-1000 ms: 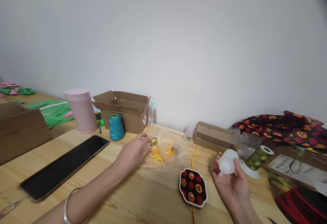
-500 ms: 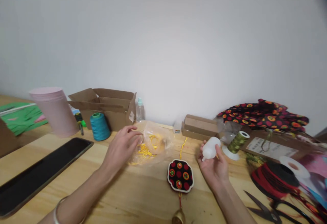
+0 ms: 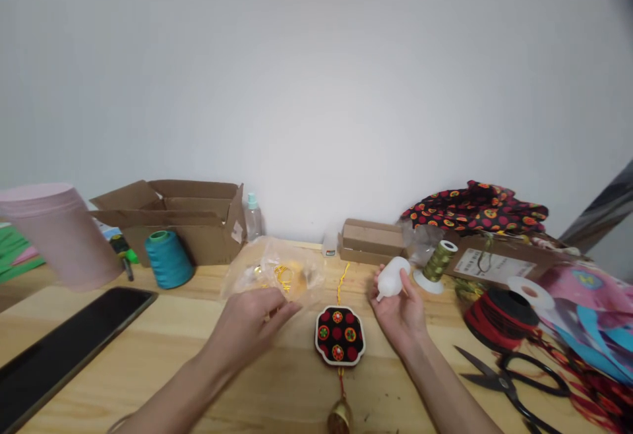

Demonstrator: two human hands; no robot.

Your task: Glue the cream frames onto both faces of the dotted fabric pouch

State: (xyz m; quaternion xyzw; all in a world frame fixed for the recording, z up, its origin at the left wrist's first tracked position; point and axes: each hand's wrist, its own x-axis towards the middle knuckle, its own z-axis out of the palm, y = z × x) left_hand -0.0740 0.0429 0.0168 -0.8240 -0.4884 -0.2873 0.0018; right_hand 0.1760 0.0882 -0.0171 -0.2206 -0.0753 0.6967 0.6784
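Observation:
My right hand (image 3: 403, 312) is wrapped round a small white squeeze bottle (image 3: 393, 278), its narrow nozzle tilted down to the left. My left hand (image 3: 252, 325) is closed in a pinch in front of a clear plastic bag (image 3: 309, 269) holding yellow cords (image 3: 283, 278). Whatever sits between those fingertips is too small to make out. Between my hands lies a flat scalloped ornament (image 3: 339, 336) with patterned black fabric and a pale rim. A yellow cord (image 3: 342, 281) runs from its top, and a brass bell (image 3: 340, 415) hangs on the cord below.
Open black scissors (image 3: 504, 381) lie at the right, near a red cord spool (image 3: 502, 320) and a green thread spool (image 3: 440, 266). A cardboard box (image 3: 192, 239), teal thread cone (image 3: 169, 260), pink canister (image 3: 64, 239) and black phone-like slab (image 3: 74, 341) occupy the left.
My left hand has drawn back from the plastic bag toward me and its fingers have closed into a pinch. The right hand still holds the bottle. The view has turned slightly right.

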